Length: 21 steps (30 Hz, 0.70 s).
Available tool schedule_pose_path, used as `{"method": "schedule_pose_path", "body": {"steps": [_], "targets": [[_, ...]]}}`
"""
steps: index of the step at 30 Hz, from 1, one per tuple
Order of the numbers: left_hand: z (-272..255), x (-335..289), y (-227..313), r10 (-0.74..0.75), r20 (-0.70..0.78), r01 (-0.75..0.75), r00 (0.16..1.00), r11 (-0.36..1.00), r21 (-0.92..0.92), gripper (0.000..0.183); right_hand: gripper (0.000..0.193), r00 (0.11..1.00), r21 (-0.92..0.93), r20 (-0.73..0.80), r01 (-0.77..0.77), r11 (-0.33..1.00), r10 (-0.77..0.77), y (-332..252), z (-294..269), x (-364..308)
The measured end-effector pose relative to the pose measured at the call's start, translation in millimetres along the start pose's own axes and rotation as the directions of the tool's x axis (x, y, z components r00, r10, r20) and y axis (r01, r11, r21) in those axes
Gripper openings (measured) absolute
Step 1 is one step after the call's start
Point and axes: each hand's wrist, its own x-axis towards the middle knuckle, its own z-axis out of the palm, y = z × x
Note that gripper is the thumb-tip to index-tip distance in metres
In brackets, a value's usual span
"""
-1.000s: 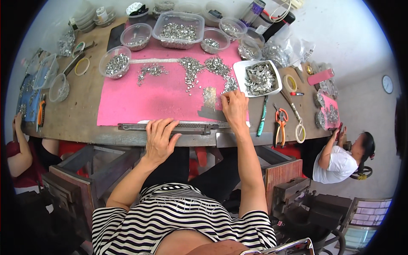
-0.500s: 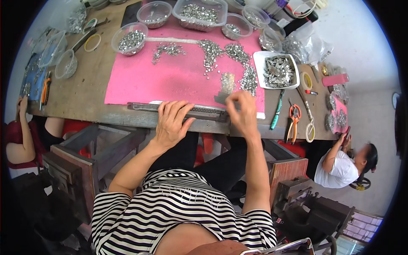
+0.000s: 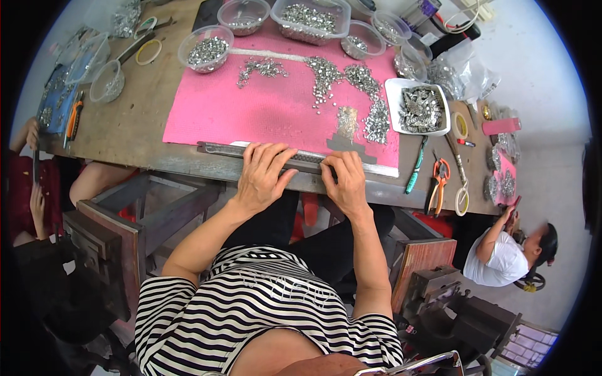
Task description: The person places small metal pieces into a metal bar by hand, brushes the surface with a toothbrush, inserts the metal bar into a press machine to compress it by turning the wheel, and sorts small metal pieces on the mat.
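A long, narrow dark metal bar [image 3: 308, 161], with a row of small pieces along its channel, lies along the front edge of the pink mat [image 3: 251, 116]. My left hand [image 3: 265, 172] is wrapped over its middle, fingers on the far side and thumb on the near side. Toward its right end, my right hand [image 3: 345, 182] has its fingers bent down onto the bar; anything tiny under those fingertips is hidden. Beyond the right hand, small shiny metal pieces [image 3: 377, 122] lie in loose piles, beside a small patch of finer pieces [image 3: 347, 120].
Clear tubs of metal pieces [image 3: 207, 51] line the back. A white tray [image 3: 444, 128] of larger metal parts stands right, above teal-handled pliers [image 3: 415, 169], orange-handled cutters [image 3: 441, 178] and a tape roll [image 3: 462, 199]. A person in white [image 3: 498, 257] sits right; another person's hands [image 3: 34, 200] show left.
My right hand has come down from above the bar's right end onto the bar, its fingers now left of where they were. The left hand still holds the bar. The whole view has shifted slightly.
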Motion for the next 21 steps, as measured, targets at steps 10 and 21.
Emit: {"method": "schedule_pose_path", "body": {"steps": [10,21], "targets": [[3.3,3.4,-2.1,0.007,-0.009,-0.007,1.000,1.000,-0.002,0.048,0.012,0.932,0.295,-0.077,-0.319,0.901,0.355,11.2,-12.2,-9.0],[-28.1,18.6,-8.5,-0.111,0.067,0.118,0.992,0.988,-0.099,0.040,0.028,0.977,0.010,-0.124,-0.172,0.985,0.172,-3.6,5.5,-11.0]]}}
